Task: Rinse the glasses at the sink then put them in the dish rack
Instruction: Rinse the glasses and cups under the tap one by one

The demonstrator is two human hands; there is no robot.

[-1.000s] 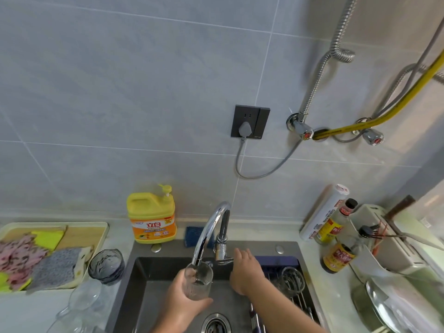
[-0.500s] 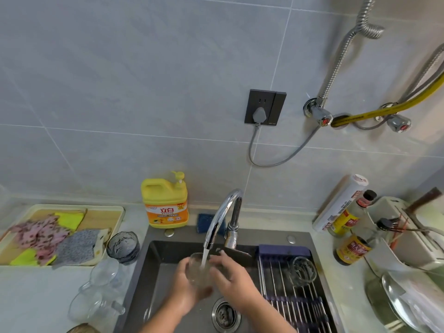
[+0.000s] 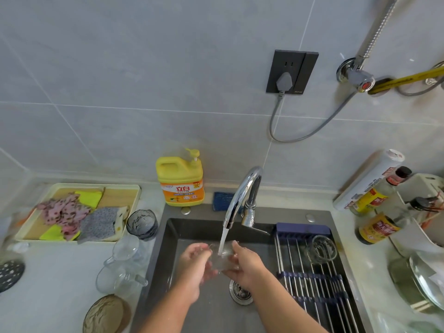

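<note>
Clear cylindrical glass under curved chrome faucet stream; left hand at 9 o'clock, right hand at 3 o'clock, both curled round it.

left hand: fingers curled round clear glass | right hand: fingers cupped on its opposite side | forearms: bare, converging from bottom edge

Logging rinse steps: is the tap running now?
On: water streams from the faucet onto the glass held between the left hand and right hand.
</note>
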